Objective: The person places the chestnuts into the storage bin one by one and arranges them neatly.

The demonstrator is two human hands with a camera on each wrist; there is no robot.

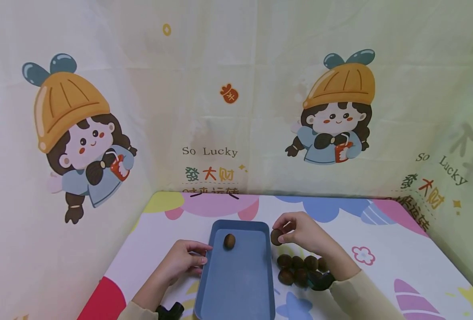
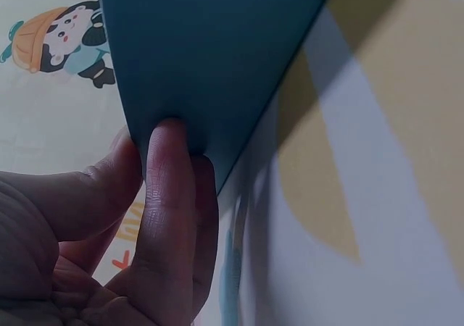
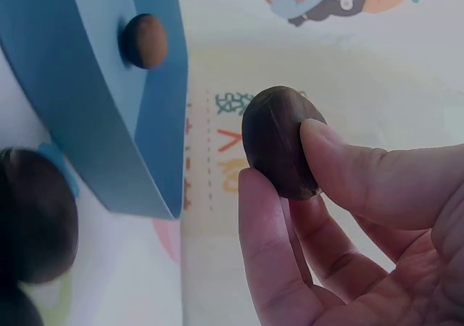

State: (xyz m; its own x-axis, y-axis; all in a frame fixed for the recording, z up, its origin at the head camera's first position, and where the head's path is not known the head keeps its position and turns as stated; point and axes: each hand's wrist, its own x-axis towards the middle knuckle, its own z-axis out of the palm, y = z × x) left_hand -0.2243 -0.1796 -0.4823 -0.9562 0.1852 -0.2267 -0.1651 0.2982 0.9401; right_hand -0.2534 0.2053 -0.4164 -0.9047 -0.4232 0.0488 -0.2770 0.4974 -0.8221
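Observation:
A blue rectangular tray point(image 1: 240, 280) lies in the middle of the table with one brown chestnut point(image 1: 229, 241) inside, near its far end. My left hand point(image 1: 184, 262) holds the tray's left rim. The left wrist view shows fingertips pressed against the outer wall point(image 2: 210, 58), with another digit reaching over the edge. To the right of the tray, my right hand point(image 1: 300, 231) pinches a dark chestnut point(image 3: 279, 141) between thumb and fingers, just outside the right rim. Nearer to me, under the right wrist, several chestnuts point(image 1: 286, 276) lie grouped on the table.
The table point(image 1: 340, 231) has a colourful printed cover. Cream cloth walls point(image 1: 260, 133) with cartoon figures stand behind and at both sides. A black wrist mount point(image 1: 321, 281) on the right arm overlaps part of the chestnut group in the head view.

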